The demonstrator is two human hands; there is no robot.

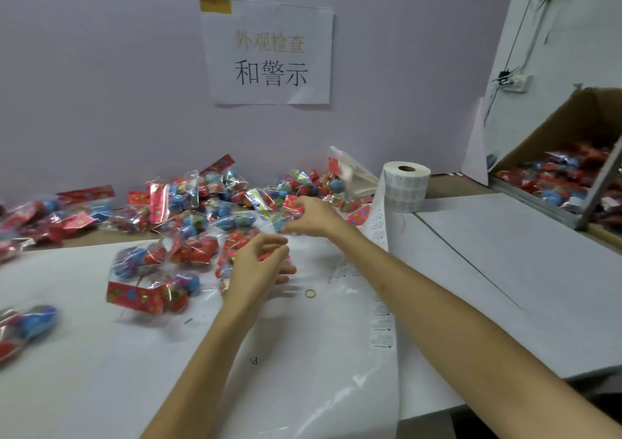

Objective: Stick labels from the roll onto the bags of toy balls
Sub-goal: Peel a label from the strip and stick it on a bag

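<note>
Bag (pixel 275 222) of toy balls at the near edge of the pile (pixel 202 203) on the table (pixel 84 388), pinched by the right hand (pixel 313 216), with the left hand (pixel 259 263) just below it, fingers curled and grasp indiscernible through blur, and the label roll (pixel 405 186) upright to the right.

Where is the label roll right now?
Head view: the label roll stands upright at right of centre on the table, near the back wall, just right of the pile of bags and beyond the right hand, which grips a bag.
</note>
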